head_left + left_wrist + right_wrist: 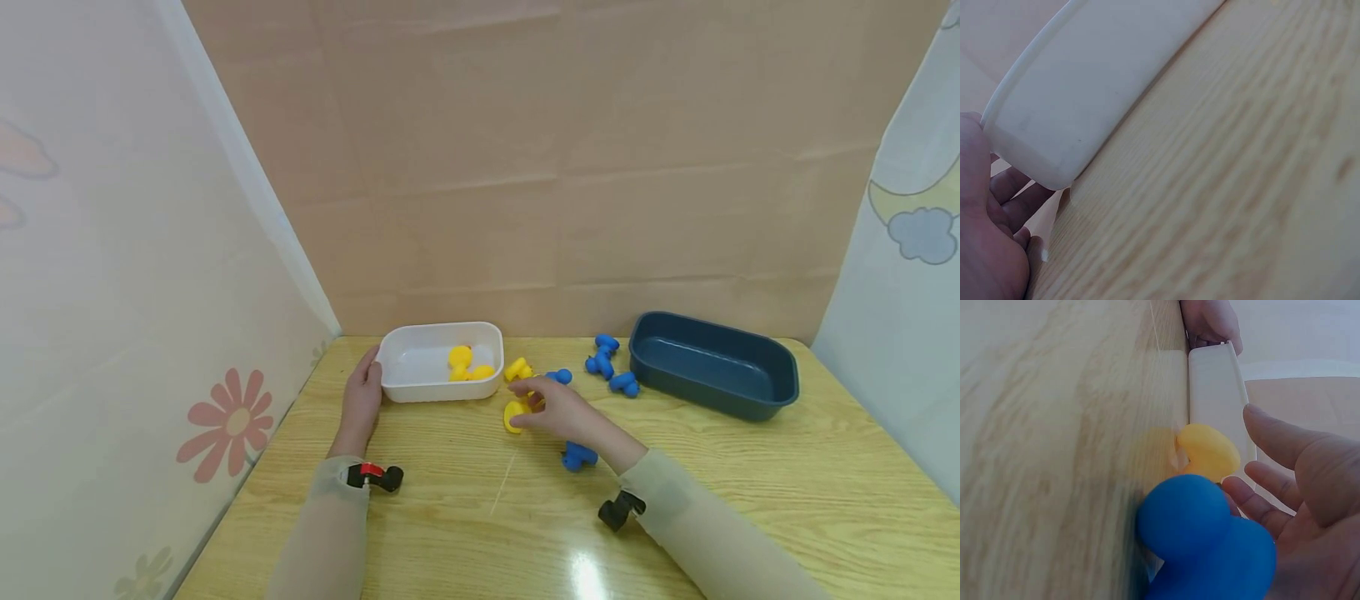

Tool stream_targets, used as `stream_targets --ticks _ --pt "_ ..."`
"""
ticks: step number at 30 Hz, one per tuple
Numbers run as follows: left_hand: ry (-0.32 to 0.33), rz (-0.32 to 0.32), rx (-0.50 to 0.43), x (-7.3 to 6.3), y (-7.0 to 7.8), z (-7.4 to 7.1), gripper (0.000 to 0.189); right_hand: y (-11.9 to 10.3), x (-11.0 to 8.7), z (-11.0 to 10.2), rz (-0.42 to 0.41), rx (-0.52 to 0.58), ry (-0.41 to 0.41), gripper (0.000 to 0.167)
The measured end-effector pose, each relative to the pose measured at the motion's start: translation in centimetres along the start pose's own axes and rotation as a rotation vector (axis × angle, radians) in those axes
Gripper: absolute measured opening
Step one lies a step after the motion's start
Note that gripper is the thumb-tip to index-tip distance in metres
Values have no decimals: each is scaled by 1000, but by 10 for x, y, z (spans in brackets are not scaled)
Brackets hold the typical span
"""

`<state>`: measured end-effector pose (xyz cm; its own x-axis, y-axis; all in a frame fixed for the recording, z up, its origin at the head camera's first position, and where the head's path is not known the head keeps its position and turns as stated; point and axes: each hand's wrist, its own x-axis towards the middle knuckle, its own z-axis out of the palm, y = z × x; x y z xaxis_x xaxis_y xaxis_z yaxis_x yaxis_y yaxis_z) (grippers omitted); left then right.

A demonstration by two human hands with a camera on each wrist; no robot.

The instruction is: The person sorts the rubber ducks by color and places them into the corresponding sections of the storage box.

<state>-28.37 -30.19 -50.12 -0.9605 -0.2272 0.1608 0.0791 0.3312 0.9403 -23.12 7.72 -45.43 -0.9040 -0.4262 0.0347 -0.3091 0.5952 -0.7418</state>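
My left hand (362,396) holds the left end of a white plastic bin (442,393), its fingers against the outer end wall (1079,94). Two yellow toy ducks (461,357) lie inside. Just right of the bin, my right hand (553,407) reaches down over a yellow toy duck (514,414) lying on the table. Its thumb and fingers are spread around that duck, and a gap shows between thumb and duck in the right wrist view. Another yellow duck (517,369) lies beyond the fingertips. Close under the right wrist camera is a blue toy duck (1210,537).
A dark blue bin (712,392) stands at the back right. Several blue ducks (600,364) lie left of it, one (558,377) is just behind the right hand, and another (578,456) sits below the right wrist. Fabric walls enclose the wooden table (450,500).
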Motion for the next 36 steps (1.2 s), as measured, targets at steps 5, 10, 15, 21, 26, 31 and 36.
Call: stream_targets --ticks 5,10,15,21,26,31,36 --pt "-1 1 -1 1 -1 0 56 3 -1 1 5 2 -6 58" --pt "-2 1 0 2 -2 -1 56 7 -2 3 10 -26 -6 56" --pt "-2 -2 6 3 -3 -1 57 8 -3 4 12 -35 -10 54" --pt "-2 -4 2 3 -3 -1 57 10 -2 6 21 -45 -20 54" --pt "1 -2 0 3 -3 -1 56 9 -1 7 22 -44 -33 55" --pt "1 6 -2 4 -3 0 56 8 -1 6 16 -46 -38 53" --pt "5 15 -4 3 -3 0 55 8 0 7 20 -51 -48 47"
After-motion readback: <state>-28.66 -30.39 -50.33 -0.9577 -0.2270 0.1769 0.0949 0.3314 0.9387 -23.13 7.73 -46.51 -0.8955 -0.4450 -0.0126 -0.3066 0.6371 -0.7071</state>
